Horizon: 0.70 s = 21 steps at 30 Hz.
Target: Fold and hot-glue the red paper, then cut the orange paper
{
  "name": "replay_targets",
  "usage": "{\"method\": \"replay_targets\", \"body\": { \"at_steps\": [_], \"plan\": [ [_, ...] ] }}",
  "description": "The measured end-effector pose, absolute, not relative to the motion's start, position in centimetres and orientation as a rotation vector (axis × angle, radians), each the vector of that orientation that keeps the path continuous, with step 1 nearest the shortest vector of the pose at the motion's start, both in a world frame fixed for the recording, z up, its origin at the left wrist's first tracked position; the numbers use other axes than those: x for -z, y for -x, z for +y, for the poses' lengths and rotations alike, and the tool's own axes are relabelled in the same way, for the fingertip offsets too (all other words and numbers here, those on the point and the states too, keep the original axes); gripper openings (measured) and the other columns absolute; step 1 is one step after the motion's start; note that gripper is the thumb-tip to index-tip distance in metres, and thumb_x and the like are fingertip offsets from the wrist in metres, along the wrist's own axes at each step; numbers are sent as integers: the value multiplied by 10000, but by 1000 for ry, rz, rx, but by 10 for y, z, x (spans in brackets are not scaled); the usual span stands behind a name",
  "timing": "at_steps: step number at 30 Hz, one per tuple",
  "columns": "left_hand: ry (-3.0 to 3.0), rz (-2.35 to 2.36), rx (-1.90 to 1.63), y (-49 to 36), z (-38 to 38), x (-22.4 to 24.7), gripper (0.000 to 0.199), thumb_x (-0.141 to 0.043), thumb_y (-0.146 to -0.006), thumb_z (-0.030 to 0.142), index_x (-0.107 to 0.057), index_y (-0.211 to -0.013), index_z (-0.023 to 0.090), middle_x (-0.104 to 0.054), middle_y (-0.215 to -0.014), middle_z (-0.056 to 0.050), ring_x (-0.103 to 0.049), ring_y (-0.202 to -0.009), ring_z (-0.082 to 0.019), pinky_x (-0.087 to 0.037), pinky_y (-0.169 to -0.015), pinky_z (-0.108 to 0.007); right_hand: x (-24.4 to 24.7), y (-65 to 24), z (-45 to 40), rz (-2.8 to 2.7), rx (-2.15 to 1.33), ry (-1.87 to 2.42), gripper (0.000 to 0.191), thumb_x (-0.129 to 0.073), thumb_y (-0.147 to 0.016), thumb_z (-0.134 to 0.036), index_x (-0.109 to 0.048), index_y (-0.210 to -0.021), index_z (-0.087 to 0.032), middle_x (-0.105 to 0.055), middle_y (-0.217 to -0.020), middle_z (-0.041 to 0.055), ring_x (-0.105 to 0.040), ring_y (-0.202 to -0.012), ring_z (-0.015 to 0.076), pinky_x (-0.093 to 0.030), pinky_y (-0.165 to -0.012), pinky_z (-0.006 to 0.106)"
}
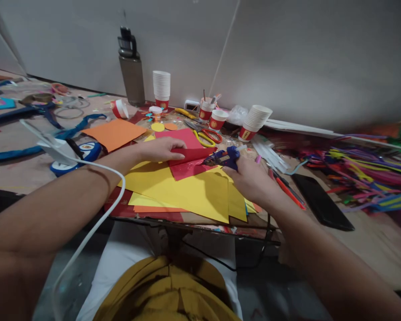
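My left hand (163, 149) is closed on the left part of a red sheet (183, 167), its thumb and fingers at a raised or folded flap. My right hand (249, 171) is wrapped round a dark blue glue gun (229, 157), whose tip points left at the red sheet. Shiny streaks show on the red surface near the tip. Beneath lie several yellow sheets (194, 196), overlapping, with an orange edge below them. Scissors with yellow handles (203, 139) and scissors with red handles (214, 135) rest just behind the red sheet.
Stacked paper cups (161, 89) and a bottle (132, 80) stand at the back, with another cup stack (255, 122) to the right. An orange sheet (115, 133) lies left. At the right are a black phone (321, 200) and colourful pipe cleaners (370, 174). A white cable (112, 207) crosses my left forearm.
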<state>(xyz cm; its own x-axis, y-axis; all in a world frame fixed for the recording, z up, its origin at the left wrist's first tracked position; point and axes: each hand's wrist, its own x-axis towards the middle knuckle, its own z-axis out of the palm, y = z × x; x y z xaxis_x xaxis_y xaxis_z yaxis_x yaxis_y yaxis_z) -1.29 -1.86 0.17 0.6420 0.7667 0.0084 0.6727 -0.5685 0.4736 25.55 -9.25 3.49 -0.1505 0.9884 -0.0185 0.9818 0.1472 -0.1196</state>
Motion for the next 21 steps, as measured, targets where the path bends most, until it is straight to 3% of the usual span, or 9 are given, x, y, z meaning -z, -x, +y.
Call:
{"method": "replay_targets", "body": {
  "at_steps": [5, 11, 16, 21],
  "plan": [
    [-2401, 1080, -278, 13, -21, -3, 338, -506, -865, 450, -631, -1035, 187, -674, -1012, -30, -589, -892, -165, -410, -781, -231, -27, -284, -87, -2155, -232, 1998, 230, -502, -876, -376, -592, -881, -164, -649, -786, 86, -594, -717, 209, -408, -628, 286],
    [-2263, 982, -273, 14, -28, -11, 411, -554, -829, 532, -681, -1009, 185, -705, -1044, -54, -615, -939, -185, -442, -821, -263, -24, -323, -92, -1499, -797, 1841, 222, -507, -895, -334, -536, -736, -182, -544, -548, -12, -517, -496, 132, -405, -508, 242],
    [-1851, 874, -487, 6, -29, 1, 647, -342, -890, 672, -684, -830, 126, -713, -1045, -165, -654, -877, -202, -501, -804, -326, -21, -326, -65, -1005, -995, 1575, 186, -579, -862, -187, -476, -708, -186, -469, -550, -48, -447, -456, 84, -419, -465, 205],
    [-2156, 1194, -617, -10, -30, 17, 349, -615, -803, 520, -691, -862, 184, -726, -886, -68, -628, -792, -184, -479, -733, -309, -17, -319, -15, -885, -1033, 1580, 209, -556, -879, -161, -417, -726, -192, -467, -583, -56, -430, -436, 66, -420, -438, 185]
  ]
}}
